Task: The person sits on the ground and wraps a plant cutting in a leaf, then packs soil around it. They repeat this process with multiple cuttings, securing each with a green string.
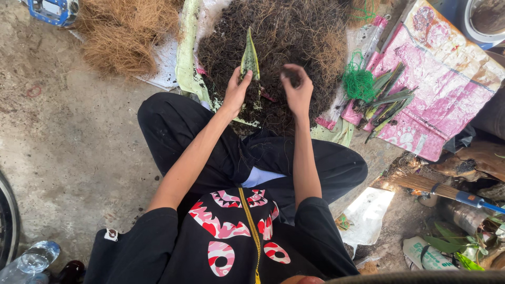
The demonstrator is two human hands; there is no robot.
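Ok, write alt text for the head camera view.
Seated cross-legged on concrete, a person's left hand holds a small green plant cutting upright while the right hand pinches dark fibre from a pile. More cuttings lie on a pink sack.

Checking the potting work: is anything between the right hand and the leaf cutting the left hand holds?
Nothing visible. The left hand holds the leaf cutting upright over the dark fibre pile; the right hand, pinching fibre, is beside it across an open gap.
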